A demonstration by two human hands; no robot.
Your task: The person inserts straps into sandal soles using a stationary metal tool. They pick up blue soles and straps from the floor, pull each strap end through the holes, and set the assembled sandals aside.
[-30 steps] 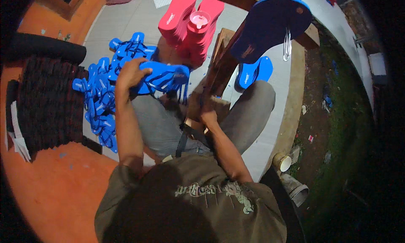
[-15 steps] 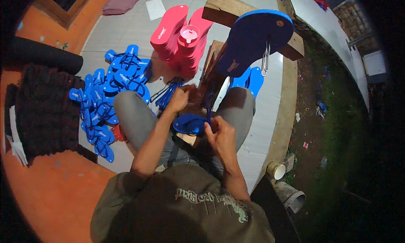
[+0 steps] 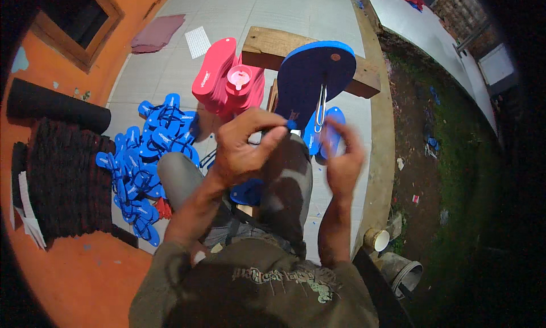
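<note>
Left hand [image 3: 240, 149] pinching blue bit [image 3: 291, 125] near sole [image 3: 307, 77] edge, right hand [image 3: 344, 154] blurred, grip unclear

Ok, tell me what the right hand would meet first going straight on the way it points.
Most likely the metal wire loop at the dark underside of the raised sandal sole; the right hand, blurred, angles up and left toward it. Depth is unclear, so the two may be touching.

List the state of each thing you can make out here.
Left hand: pinching small blue piece
Right hand: blurred, grip unclear
Raised sole: tilted
Metal loop: bent narrow, over raised sole
Pink soles: stacked
Cup: open-topped, on pink soles
Blue sandals: heaped, many strapped
Black roll: rolled up
</note>
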